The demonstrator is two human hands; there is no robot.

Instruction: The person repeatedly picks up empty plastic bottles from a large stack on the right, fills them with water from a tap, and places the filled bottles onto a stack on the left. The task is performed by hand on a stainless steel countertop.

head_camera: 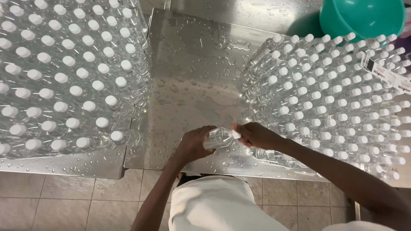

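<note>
I hold a small clear plastic bottle with a white cap [219,137] on its side, just above the near edge of the wet stainless steel table [192,77]. My left hand [195,143] is curled around the bottle's body, fingers closed on it from the left, while my right hand [257,134] pinches the cap end between thumb and fingertips. To do this well, I judge the body should be kept firm without being squeezed, since the thin plastic looks easy to dent, and the twisting left to the fingers on the cap. The water droplets suggest a slippery grip, so a snug hold seems wise.

The bottle lies between my two hands, touching both, cap towards the right. A dense block of upright capped clear bottles [338,98] stands just beside my right hand, another block of the same bottles [64,77] fills the left table, and a teal plastic bowl [364,17] sits at the far right.
</note>
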